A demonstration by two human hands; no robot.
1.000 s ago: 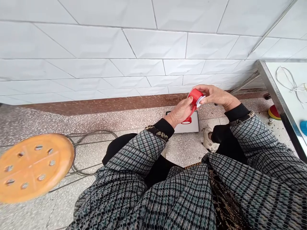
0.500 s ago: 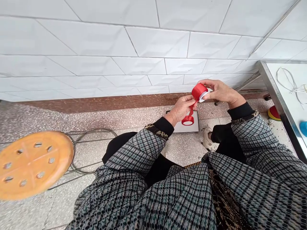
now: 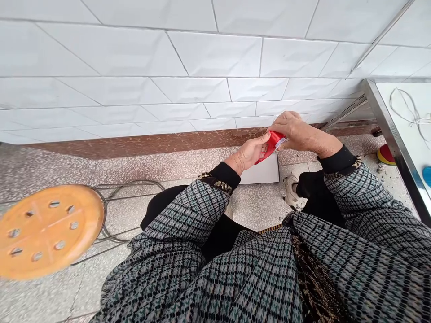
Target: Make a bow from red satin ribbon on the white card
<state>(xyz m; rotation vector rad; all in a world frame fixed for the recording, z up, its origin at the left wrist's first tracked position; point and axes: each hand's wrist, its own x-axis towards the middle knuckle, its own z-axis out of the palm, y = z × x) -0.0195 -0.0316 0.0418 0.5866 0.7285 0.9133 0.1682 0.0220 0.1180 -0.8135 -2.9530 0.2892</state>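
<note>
Two hands shut on one red roll

Both hands meet in front of the chest, above the floor, near the foot of the white tiled wall [image 3: 202, 58].

- Left hand [image 3: 247, 154]: fingers curled, thumb pressed along the near side of the red roll [image 3: 269, 148]. Clamped on it.
- Right hand [image 3: 299, 134]: wrapped over the roll from above and from the right, fingers bent down across the top. Also clamped on it, hiding most of the roll.
- Red roll: held in the air between the two palms, tilted, touching both. A white edge shows at its right end, against the right palm. Red continues down and left under the left thumb; loose strip or the roll's own body, cannot tell.

Surroundings:
- White board [image 3: 262, 172] flat on the speckled floor [image 3: 67, 170], right below the hands and apart from them.
- Pale shoe [image 3: 291, 194] just right of the board.
- Orange stool [image 3: 47, 231] with a wire frame at far left, well apart from the hands.
- Tabletop [image 3: 390, 130] with a steel rim at far right; thin white cord [image 3: 409, 110] lies on it.
- Red and yellow disc [image 3: 385, 156] on the floor under the tabletop's edge.
- Checked sleeves with black cuffs cover both forearms.
</note>
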